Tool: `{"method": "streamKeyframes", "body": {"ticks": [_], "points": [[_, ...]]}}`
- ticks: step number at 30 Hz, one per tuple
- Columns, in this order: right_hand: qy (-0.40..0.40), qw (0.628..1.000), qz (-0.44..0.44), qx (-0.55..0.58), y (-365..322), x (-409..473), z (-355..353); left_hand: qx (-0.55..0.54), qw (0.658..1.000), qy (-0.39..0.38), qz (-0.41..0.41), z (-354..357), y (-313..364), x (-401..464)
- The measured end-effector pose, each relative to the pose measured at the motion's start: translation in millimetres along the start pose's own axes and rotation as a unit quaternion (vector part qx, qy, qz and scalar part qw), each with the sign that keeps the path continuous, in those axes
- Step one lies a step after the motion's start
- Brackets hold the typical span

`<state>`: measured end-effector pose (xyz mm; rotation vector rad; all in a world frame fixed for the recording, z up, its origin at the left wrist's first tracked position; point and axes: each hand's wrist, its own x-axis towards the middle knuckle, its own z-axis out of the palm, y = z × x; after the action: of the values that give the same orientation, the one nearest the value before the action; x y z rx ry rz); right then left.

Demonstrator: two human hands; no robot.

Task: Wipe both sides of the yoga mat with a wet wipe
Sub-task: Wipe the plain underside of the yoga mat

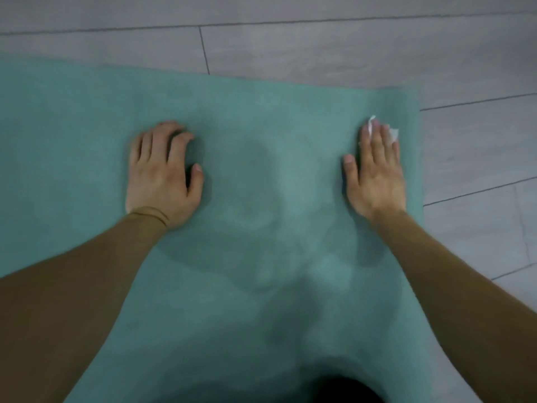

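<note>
A teal yoga mat (pixel 261 117) lies flat on the floor and fills most of the head view. Darker, damp-looking patches mark its middle. My left hand (pixel 162 173) rests on the mat left of centre, palm down, its fingertips bent against the surface, holding nothing. My right hand (pixel 376 173) lies flat with straight fingers near the mat's right edge. It presses a white wet wipe (pixel 393 132) against the mat. Only small white bits of the wipe show past the fingertips; the hand covers the remainder.
Grey wood-look floor planks (pixel 319 48) run beyond the mat's far edge and along its right side (pixel 479 158). The mat continues out of view to the left. A dark shape (pixel 343 391) sits at the bottom centre of the view.
</note>
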<state>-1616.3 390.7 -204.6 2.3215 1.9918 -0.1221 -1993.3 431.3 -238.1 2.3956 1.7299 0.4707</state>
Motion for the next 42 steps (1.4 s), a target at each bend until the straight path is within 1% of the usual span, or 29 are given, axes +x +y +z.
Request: {"method": "streamKeyframes", "body": {"ticks": [1,2,3,4,5,6,7,8,9,10,11,12,13,15,17,19,22,24,25,27,28,31,32,34,35,36,39,41,42], "points": [[0.012,0.997,0.077,0.027,-9,1,2,0.007,1.0,0.003,-0.009,0,2,1],[0.024,0.991,0.112,0.066,-36,-5,7,0.02,1.0,0.006,-0.019,-1,4,0],[0.035,0.99,0.09,0.099,-72,-18,15,0.033,0.999,0.014,-0.028,-2,7,0],[0.028,0.991,0.008,0.131,-112,-36,19,0.041,0.998,0.023,-0.034,-4,9,-3],[0.008,0.98,-0.125,0.153,-150,-57,22,0.044,0.998,0.03,-0.04,-7,9,-9],[-0.034,0.952,-0.266,0.15,-180,-81,22,0.042,0.998,0.032,-0.046,-9,6,-17],[-0.065,0.917,-0.375,0.123,-194,-97,19,0.033,0.998,0.025,-0.055,-13,0,-26],[-0.071,0.888,-0.443,0.098,-192,-95,16,0.025,0.997,0.005,-0.074,-20,-9,-38],[-0.056,0.88,-0.465,0.083,-176,-79,14,0.019,0.994,-0.025,-0.101,-28,-20,-51],[-0.042,0.9,-0.427,0.073,-155,-59,14,0.017,0.989,-0.057,-0.133,-38,-33,-63],[-0.031,0.937,-0.341,0.067,-128,-38,13,0.016,0.981,-0.093,-0.171,-50,-48,-74],[-0.017,0.972,-0.227,0.058,-99,-18,13,0.019,0.968,-0.136,-0.212,-62,-62,-79],[-0.007,0.992,-0.113,0.047,-70,-2,10,0.021,0.95,-0.185,-0.251,-71,-76,-80],[-0.001,0.998,0.031,0.054,-35,13,8,0.016,0.908,-0.283,-0.308,-83,-96,-69],[-0.004,0.992,0.084,0.089,-65,10,9,0.009,0.873,-0.36,-0.33,-82,-100,-55],[0.02,0.993,0.025,0.113,-142,1,16,0.012,0.856,-0.396,-0.333,-76,-99,-49],[0.035,0.967,-0.192,0.164,-276,-2,21,0.017,0.852,-0.404,-0.333,-74,-98,-45],[0.003,0.942,-0.302,0.148,-319,0,16,0.018,0.841,-0.424,-0.335,-80,-99,-42],[-0.002,0.934,-0.333,0.13,-316,4,15,0.018,0.834,-0.437,-0.337,-83,-99,-40],[-0.011,0.936,-0.336,0.101,-269,2,12,0.004,0.823,-0.455,-0.34,-87,-96,-35],[-0.019,0.95,-0.299,0.092,-232,-3,12,0.0,0.82,-0.461,-0.339,-90,-94,-35],[-0.02,0.993,-0.095,0.063,-112,-26,10,-0.007,0.807,-0.482,-0.341,-95,-91,-34],[-0.029,0.998,-0.019,0.059,-92,-33,8,-0.011,0.805,-0.483,-0.343,-96,-91,-33],[-0.015,0.994,0.078,0.079,-110,-37,9,-0.019,0.801,-0.489,-0.346,-97,-89,-30],[-0.007,0.992,0.075,0.104,-145,-34,10,-0.022,0.798,-0.494,-0.346,-97,-89,-30],[0.003,0.99,0.029,0.137,-190,-28,10,-0.022,0.794,-0.498,-0.348,-98,-88,-30],[-0.003,0.955,-0.192,0.226,-334,-1,11,-0.01,0.787,-0.507,-0.35,-97,-89,-28],[-0.031,0.936,-0.289,0.199,-374,17,7,-0.012,0.787,-0.509,-0.349,-98,-93,-28],[-0.035,0.933,-0.314,0.172,-363,24,8,-0.016,0.788,-0.509,-0.346,-98,-93,-29]]}}
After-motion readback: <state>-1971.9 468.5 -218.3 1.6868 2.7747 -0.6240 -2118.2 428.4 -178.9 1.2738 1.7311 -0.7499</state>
